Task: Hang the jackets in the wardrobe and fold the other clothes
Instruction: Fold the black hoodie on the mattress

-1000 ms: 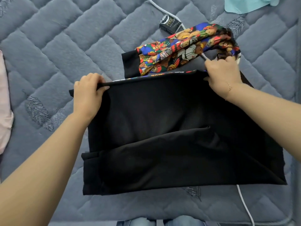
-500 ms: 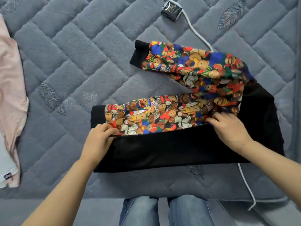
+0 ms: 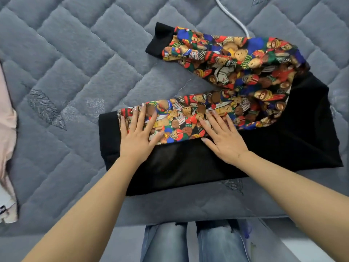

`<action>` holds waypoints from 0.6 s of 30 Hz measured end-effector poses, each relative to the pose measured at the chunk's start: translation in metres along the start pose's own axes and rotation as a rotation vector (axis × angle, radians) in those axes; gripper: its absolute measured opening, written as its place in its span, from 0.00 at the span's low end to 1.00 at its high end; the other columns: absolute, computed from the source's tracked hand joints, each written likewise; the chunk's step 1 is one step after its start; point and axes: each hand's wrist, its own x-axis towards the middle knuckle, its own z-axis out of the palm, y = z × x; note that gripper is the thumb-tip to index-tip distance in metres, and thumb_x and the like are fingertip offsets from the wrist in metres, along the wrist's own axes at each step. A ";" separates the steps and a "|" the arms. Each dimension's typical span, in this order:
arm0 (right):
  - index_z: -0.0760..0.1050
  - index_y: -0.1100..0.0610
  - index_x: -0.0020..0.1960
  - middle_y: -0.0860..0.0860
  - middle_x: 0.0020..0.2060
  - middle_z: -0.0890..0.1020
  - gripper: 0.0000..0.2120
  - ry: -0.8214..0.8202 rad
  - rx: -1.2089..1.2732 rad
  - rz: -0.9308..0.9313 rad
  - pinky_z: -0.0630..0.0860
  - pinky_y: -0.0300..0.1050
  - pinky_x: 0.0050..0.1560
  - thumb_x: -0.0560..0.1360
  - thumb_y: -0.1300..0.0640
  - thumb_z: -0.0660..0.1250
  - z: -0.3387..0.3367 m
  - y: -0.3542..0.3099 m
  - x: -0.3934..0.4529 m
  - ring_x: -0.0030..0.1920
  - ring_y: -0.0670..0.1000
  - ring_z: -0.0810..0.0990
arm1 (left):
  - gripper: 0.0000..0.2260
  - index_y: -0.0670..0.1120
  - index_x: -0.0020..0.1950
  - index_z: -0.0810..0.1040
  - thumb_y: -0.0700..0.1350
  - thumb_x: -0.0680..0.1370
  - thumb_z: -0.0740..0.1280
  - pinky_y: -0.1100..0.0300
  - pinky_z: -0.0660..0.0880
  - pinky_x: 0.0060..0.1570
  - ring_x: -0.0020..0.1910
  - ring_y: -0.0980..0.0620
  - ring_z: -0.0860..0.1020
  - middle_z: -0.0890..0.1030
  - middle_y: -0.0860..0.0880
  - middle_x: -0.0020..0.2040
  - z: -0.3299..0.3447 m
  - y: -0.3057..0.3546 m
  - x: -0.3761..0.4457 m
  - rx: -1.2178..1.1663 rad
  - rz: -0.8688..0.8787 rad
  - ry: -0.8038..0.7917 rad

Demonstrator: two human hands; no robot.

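Observation:
A black sweatshirt with teddy-bear print sleeves lies folded on the grey quilted bed. One printed sleeve lies flat across the black body; the other printed sleeve stretches out behind it with its black cuff to the left. My left hand lies flat with spread fingers on the near sleeve by its cuff. My right hand presses flat on the same sleeve and the black fabric edge.
A pink and white garment lies at the bed's left edge. A white cable runs off the top behind the sweatshirt. My jeans-clad legs stand against the bed's front edge.
Both hands have let go of the black fabric edge and now lie flat on the near printed sleeve. The black body had been folded down toward me, baring that sleeve.

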 end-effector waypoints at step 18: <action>0.79 0.61 0.52 0.54 0.48 0.78 0.16 0.711 0.569 0.343 0.68 0.36 0.58 0.72 0.73 0.58 -0.114 0.114 -0.051 0.53 0.53 0.75 | 0.10 0.45 0.60 0.78 0.42 0.79 0.65 0.59 0.70 0.58 0.58 0.50 0.75 0.77 0.49 0.58 -0.154 0.162 0.119 -0.761 0.126 0.330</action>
